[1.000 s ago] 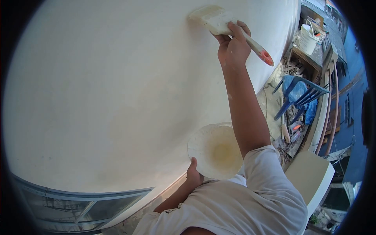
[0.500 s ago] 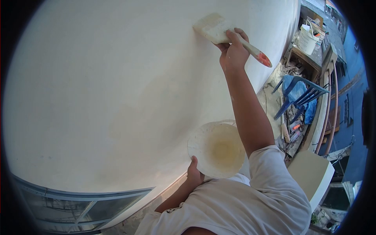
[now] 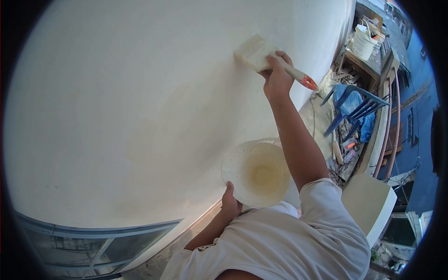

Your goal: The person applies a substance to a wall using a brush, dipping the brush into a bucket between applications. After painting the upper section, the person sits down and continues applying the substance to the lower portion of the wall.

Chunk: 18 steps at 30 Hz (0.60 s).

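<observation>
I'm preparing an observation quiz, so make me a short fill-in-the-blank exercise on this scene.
1. The right hand holds a wide ____ at the wall.
2. In the picture, the left hand, holding the round container, is ____ (higher or lower) than the right.
3. The chair is coloured ____.

Missing words: brush; lower; blue.

Down comes the brush (image 3: 255,52), dropping from near the frame's top edge to a lower spot in the upper middle, and the right hand (image 3: 279,78) sinks with it! The red handle end (image 3: 309,82) dips too, drifting a touch leftward. The right elbow (image 3: 310,164) has edged rightward. Below, the bucket (image 3: 233,163) sits slightly higher in the frame, the left hand (image 3: 229,201) up with it.
</observation>
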### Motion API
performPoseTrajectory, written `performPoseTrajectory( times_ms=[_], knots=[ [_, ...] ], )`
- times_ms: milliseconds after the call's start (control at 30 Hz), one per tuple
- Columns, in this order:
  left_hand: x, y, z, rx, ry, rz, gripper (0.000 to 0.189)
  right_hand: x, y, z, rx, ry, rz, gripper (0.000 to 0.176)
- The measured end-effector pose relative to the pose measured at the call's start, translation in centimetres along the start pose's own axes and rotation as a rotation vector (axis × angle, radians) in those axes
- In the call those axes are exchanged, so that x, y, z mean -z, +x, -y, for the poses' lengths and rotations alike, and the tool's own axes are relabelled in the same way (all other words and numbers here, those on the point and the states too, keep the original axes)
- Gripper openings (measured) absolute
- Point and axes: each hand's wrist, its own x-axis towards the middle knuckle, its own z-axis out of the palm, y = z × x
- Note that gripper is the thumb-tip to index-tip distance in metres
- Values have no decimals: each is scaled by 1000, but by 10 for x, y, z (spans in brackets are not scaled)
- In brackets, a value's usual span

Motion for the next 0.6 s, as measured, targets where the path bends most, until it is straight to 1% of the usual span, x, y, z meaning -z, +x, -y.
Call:
performPoseTrajectory(
  times_ms=[67, 133, 200, 267, 333, 400, 433, 500, 533, 600],
  knots=[
    [5, 1, 2, -7, -12, 22, 58, 24, -11, 4, -8, -26, -33, 35],
    [7, 2, 2, -24, 0, 26, 58, 25, -10, 6, -13, -46, -64, 34],
    [4, 2, 1, -22, -7, 15, 58, 4, 0, 16, 44, -138, -63, 32],
    [2, -2, 4, -6, -13, -5, 59, -27, 13, 27, 67, -160, 22, 30],
    [0, 0, 3, -7, -41, -4, 56, -49, 20, 43, 101, -127, 49, 30],
    [0, -1, 2, -5, -58, 0, 56, -62, 23, 60, 163, -28, 133, 32],
    [0, -1, 3, -3, -77, 3, 56, -62, 24, 59, 160, -31, 134, 32],
    [8, 3, 7, -2, -63, 24, 58, -60, 25, 58, 194, 188, 182, 33],
    [11, 6, 8, -5, -43, 49, 60, -54, 25, 50, 192, 186, 183, 33],
    [12, 8, 10, -8, -29, 22, 59, -27, 20, 16, 60, 89, 72, 32]
  ],
)
